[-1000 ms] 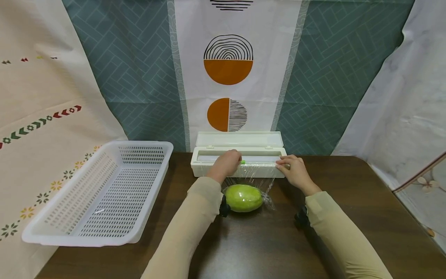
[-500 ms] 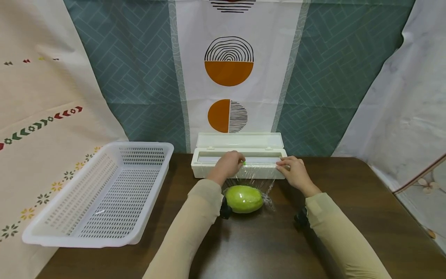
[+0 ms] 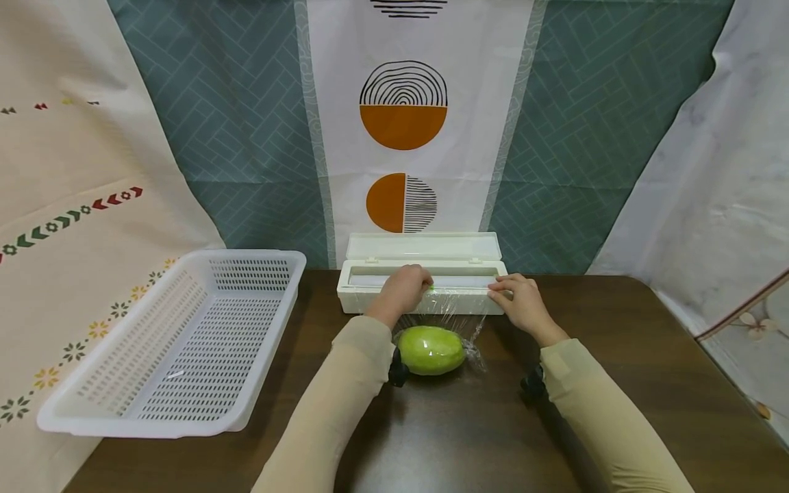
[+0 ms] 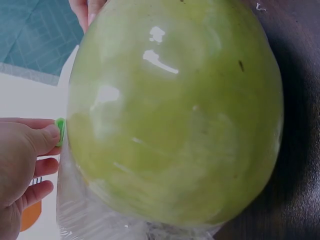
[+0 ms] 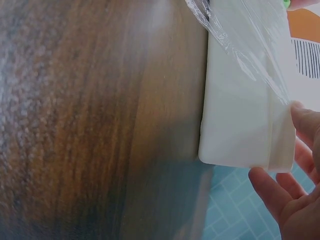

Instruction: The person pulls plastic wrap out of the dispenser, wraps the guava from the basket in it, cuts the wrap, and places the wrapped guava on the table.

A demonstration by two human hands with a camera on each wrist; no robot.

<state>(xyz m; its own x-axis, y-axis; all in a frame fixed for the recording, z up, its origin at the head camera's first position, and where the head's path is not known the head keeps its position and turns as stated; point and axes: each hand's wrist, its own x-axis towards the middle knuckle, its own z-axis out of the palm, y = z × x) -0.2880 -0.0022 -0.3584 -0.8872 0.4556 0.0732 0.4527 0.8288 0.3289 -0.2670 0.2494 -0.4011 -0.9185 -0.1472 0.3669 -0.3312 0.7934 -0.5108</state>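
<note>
A white cling film dispenser (image 3: 357, 302) stands at the back of the table with its lid (image 3: 425, 246) raised. Clear cling film (image 3: 453, 303) runs from its front edge to a green melon-like fruit (image 3: 431, 350), which is wrapped in film. Between thumb and forefinger, my left hand (image 3: 403, 291) pinches the small green slider cutter (image 4: 60, 131) on that edge. My right hand (image 3: 522, 305) holds the dispenser's right end, thumb at the film's edge and fingers around the corner, as the right wrist view shows. In the left wrist view the fruit hides most of the dispenser.
A white perforated plastic basket (image 3: 265, 363) sits at the left of the dark wooden table (image 3: 468, 438). Patterned cloth (image 3: 246, 137) hangs directly behind the dispenser. More cloth (image 3: 727, 205) hangs on the right side.
Over the last second my left hand has shifted slightly right along the dispenser's edge with the slider cutter. My right hand keeps its hold at the right end. The fruit lies still.
</note>
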